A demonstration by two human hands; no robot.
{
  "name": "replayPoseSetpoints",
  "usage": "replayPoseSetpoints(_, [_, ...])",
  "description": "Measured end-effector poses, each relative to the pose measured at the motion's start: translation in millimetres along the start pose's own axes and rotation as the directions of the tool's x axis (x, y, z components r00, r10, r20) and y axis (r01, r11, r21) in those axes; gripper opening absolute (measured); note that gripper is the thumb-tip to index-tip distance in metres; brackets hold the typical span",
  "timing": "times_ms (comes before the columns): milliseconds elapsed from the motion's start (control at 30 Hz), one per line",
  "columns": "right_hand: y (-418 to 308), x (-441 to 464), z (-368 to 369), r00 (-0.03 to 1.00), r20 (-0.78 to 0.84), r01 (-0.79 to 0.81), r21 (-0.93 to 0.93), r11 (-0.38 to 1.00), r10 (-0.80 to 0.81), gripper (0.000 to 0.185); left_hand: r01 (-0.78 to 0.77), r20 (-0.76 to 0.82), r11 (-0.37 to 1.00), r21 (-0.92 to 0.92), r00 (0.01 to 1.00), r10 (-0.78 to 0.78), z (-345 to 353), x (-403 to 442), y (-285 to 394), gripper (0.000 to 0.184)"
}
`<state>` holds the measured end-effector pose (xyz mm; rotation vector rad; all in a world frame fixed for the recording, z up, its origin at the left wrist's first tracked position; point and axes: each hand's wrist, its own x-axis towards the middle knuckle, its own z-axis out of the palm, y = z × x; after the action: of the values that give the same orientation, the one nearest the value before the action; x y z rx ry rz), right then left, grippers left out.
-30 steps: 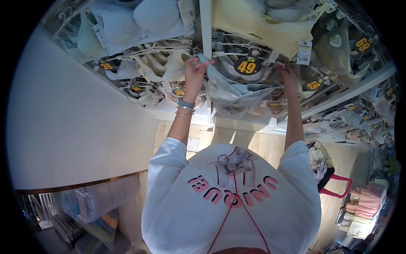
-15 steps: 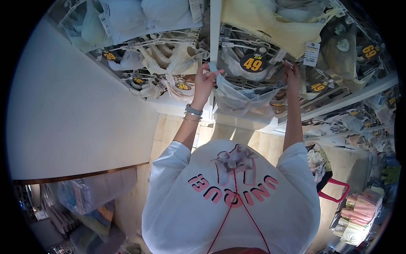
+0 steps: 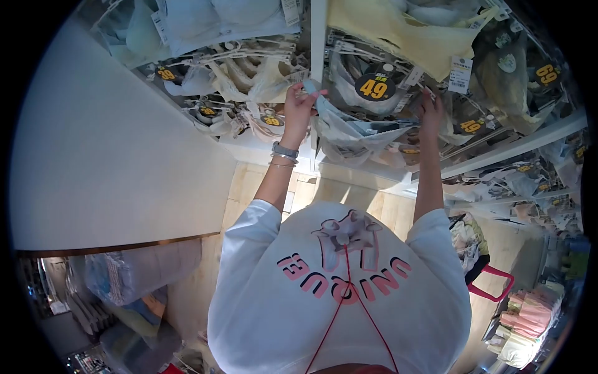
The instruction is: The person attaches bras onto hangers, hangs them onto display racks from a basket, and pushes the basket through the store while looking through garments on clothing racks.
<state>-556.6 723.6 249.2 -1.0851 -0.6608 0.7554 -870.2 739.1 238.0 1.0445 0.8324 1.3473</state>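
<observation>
A pale blue bra [image 3: 349,138] hangs at the front of the middle rack, spread between my two hands. My left hand [image 3: 299,106] pinches its light blue strap or side band at the left end, beside the white upright divider. At the other end my right hand [image 3: 430,111] has its fingers closed near the bra's right side; whether they hold the band or a hanger is hidden. Right behind the bra are more bras on clear hangers, with a black round price sign [image 3: 375,86] reading 49. A yellow bra [image 3: 405,37] with a white tag [image 3: 460,75] hangs above.
White shelf dividers [image 3: 317,43] separate the racks. Bras with 39 signs [image 3: 272,119] hang to the left, and a 69 sign [image 3: 547,75] is at the right. A large white panel [image 3: 118,162] stands on the left. A pink-red frame [image 3: 495,283] is on the floor at right.
My left hand has shifted slightly up and left with the blue band. The bra's cups have turned a little, and the view has moved slightly.
</observation>
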Motion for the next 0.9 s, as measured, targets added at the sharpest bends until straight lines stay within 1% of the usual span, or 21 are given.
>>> replayPoseSetpoints(33, [0.1,-2.8,-1.4,0.999,-0.034,-0.021,0.009,1.000,0.021,0.022,-0.004,-0.004,1.000,0.001,1.000,0.004,-1.4,0.8,-2.8,0.036])
replayPoseSetpoints(133, [8.1,1.4,-18.2,0.998,-0.017,-0.053,0.070,0.996,0.055,0.017,-0.003,-0.015,1.000,0.017,1.000,0.003,-3.5,0.2,-5.0,0.035])
replayPoseSetpoints(233, [17.0,-2.0,-28.1,1.000,-0.025,-0.009,0.043,0.999,0.010,0.014,0.004,-0.036,0.999,0.033,0.999,-0.003,-2.7,-1.0,-6.9,0.034])
replayPoseSetpoints(333, [31.8,-9.5,-42.8,1.000,0.024,-0.018,0.094,0.995,0.016,0.017,0.011,-0.063,1.000,0.013,0.998,-0.010,-0.6,-6.6,-3.6,0.034])
replayPoseSetpoints(433, [38.5,-14.9,-56.3,0.993,-0.012,-0.115,0.143,0.983,0.118,0.018,0.020,-0.073,1.000,-0.006,0.997,-0.020,-1.7,-9.1,-4.6,0.035])
replayPoseSetpoints(533, [46.3,-24.4,-66.9,0.992,-0.068,-0.095,0.130,0.987,0.104,0.019,0.058,-0.076,0.998,0.006,0.995,-0.057,-1.4,-13.2,-3.7,0.037])
replayPoseSetpoints(567, [49.1,-27.5,-70.9,0.992,-0.064,-0.096,0.145,0.985,0.106,0.019,0.075,-0.077,0.997,0.012,0.994,-0.074,0.5,-15.5,-3.0,0.038])
replayPoseSetpoints(667, [52.8,-39.3,-81.0,0.990,-0.051,-0.118,0.188,0.975,0.130,0.020,0.096,-0.038,0.995,-0.032,0.995,-0.097,6.4,-26.2,-3.4,0.042])
replayPoseSetpoints(733, [47.9,-51.0,-84.5,0.985,-0.044,-0.156,0.216,0.964,0.169,0.020,0.079,-0.008,0.997,0.008,0.997,-0.079,10.3,-32.5,-4.8,0.042])
replayPoseSetpoints(833, [56.8,-61.8,-95.3,0.975,-0.141,-0.156,0.132,0.979,0.174,0.017,0.044,0.016,0.998,0.038,0.999,-0.045,15.5,-46.8,-6.7,0.045])
replayPoseSetpoints(900, [62.3,-73.3,-104.1,0.969,-0.137,-0.181,0.158,0.971,0.203,0.015,0.029,0.028,0.999,0.046,0.999,-0.030,19.1,-55.1,-8.7,0.045])
